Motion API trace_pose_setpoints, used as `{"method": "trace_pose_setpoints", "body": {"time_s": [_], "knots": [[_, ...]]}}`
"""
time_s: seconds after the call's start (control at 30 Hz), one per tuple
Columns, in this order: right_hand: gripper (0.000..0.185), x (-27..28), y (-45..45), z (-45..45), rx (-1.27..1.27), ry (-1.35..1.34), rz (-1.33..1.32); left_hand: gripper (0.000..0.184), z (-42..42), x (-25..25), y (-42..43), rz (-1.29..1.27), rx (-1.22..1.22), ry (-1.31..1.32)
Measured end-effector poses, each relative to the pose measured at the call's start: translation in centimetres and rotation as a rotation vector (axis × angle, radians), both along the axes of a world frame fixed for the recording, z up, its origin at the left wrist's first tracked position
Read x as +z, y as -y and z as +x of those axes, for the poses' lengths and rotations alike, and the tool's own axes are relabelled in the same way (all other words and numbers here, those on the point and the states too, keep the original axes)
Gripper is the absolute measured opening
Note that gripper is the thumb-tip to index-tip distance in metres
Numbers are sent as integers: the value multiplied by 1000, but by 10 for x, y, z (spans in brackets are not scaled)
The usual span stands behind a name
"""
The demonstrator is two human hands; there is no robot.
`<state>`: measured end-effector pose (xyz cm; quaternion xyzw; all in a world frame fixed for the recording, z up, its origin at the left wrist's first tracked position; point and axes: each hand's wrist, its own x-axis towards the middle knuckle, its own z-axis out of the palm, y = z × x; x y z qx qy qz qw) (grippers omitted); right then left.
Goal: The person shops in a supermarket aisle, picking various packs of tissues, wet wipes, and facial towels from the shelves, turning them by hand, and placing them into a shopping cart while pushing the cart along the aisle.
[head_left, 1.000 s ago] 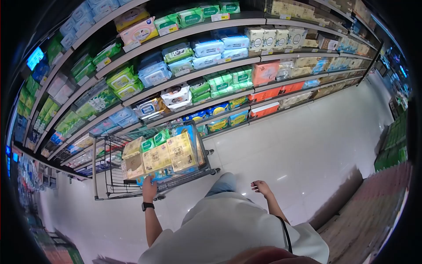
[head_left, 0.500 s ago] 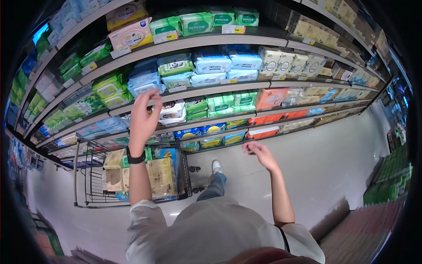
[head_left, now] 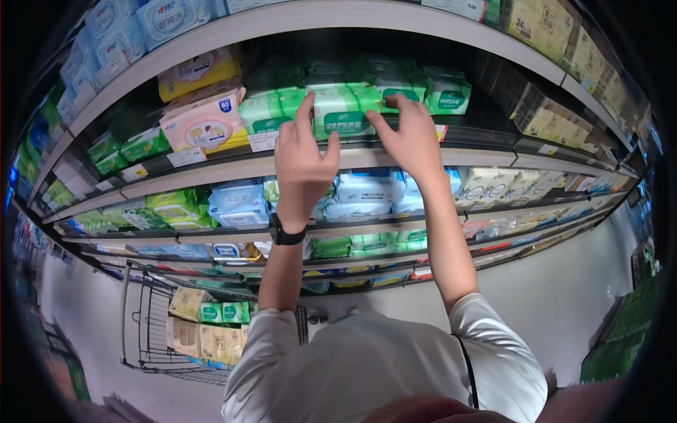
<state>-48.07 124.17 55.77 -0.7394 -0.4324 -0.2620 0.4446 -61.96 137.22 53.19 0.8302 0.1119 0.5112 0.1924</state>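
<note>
A green-and-white pack of wet wipes [head_left: 343,125] lies at the front of an upper shelf, between my two hands. My left hand [head_left: 305,158], with a black band on its wrist, is raised at the pack's left side, fingers and thumb apart. On the other side is my right hand [head_left: 414,134], its thumb by the pack's right edge and its fingers spread over the neighbouring green pack [head_left: 400,92]. Whether either hand touches the packs I cannot tell. Another green pack [head_left: 271,109] lies to the left, partly behind my left fingers.
Pink packs of wipes [head_left: 204,127] stand left on the same shelf, and beige packs [head_left: 557,123] right. Below, blue packs [head_left: 367,190] line another shelf. A wire shopping cart [head_left: 144,317] holding beige and green packs stands lower left. Grey shelf edges [head_left: 352,151] run across the view.
Both hands have moved up to the green wipes packs on the upper shelf, the right one from low over the floor. The view has shifted upward and closer to the shelf.
</note>
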Motion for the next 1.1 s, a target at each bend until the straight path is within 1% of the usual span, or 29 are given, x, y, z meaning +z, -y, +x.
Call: {"method": "trace_pose_setpoints", "body": {"time_s": [0.03, 0.07, 0.1, 0.13, 0.17, 0.2, 0.23, 0.27, 0.3, 0.33, 0.37, 0.4, 0.43, 0.5, 0.53, 0.57, 0.6, 0.63, 0.67, 0.77, 0.83, 0.87, 0.9, 0.93, 0.97, 1.0, 1.03, 1.07, 1.1], "knots": [[49, -3, -6, 8, 4, -98, -144, 67, 7, -3, -1, 6, 5, 2], [56, -10, -9, 17, -1, -48, -185, 69, 15, -9, 2, 27, -28, 57], [56, -11, -12, 19, 6, -54, -186, 70, 19, -13, 4, 42, -63, 105], [57, -12, -13, 19, 1, -48, -196, 73, 21, -12, 9, -24, -74, 107], [59, -13, -14, 18, -3, -40, -203, 73, 22, -13, 12, -23, -64, 102], [59, -16, -14, 19, 8, -43, -199, 73, 23, -15, 13, -78, -114, 142], [57, -20, -14, 21, 81, -109, -86, 73, 24, -16, 15, -131, -165, 182], [55, -21, -14, 22, 155, -169, 28, 73, 26, -19, 16, -123, -156, 184], [55, -21, -13, 18, 165, -164, 35, 74, 28, -25, 19, -181, -223, 239], [51, -22, -11, 12, 180, -181, 134, 76, 28, -29, 19, -241, -293, 293], [49, -22, -10, 8, 194, -198, 233, 76, 25, -32, 20, -234, -288, 297], [48, -27, -13, 11, 264, -112, 323, 81, 23, -34, 22, -188, -312, 312], [48, -31, -10, 9, 269, -106, 326, 85, 21, -34, 25, -167, -339, 329], [44, -41, 2, -1, 575, -429, 493, 92, 16, -34, 33, -125, -395, 361], [45, -46, 11, -8, 773, -542, 563, 92, 8, -30, 43, 3, -432, 414], [48, -51, 22, -21, 846, -666, 649, 92, 0, -28, 53, 127, -468, 462], [51, -59, 33, -28, 888, -629, 707, 88, -5, -29, 64, 187, -543, 535], [53, -66, 44, -36, 927, -592, 766, 89, -14, -26, 81, 245, -518, 593], [56, -70, 59, -46, 914, -591, 836, 91, -26, -28, 94, 266, -499, 595], [47, -87, 109, -64, 773, -339, 793, 96, -61, -39, 132, 270, -462, 604], [41, -83, 142, -76, 676, -28, 650, 90, -90, -46, 157, 220, -286, 357], [38, -86, 157, -83, 657, 64, 598, 72, -101, -44, 171, 303, -148, 335], [37, -89, 170, -89, 664, 106, 569, 72, -109, -49, 181, 283, -136, 325], [36, -93, 182, -95, 671, 148, 541, 67, -120, -53, 191, 293, -127, 314], [33, -99, 195, -105, 638, 164, 560, 62, -130, -58, 201, 305, -117, 302], [30, -105, 206, -115, 607, 179, 582, 56, -139, -66, 211, 286, -159, 331], [30, -112, 219, -125, 624, 158, 573, 56, -152, -71, 221, 273, -138, 317], [29, -120, 235, -134, 521, 192, 478, 55, -166, -75, 231, 343, -133, 309], [28, -126, 243, -146, 487, 189, 454, 54, -180, -81, 241, 413, -128, 294]]}}
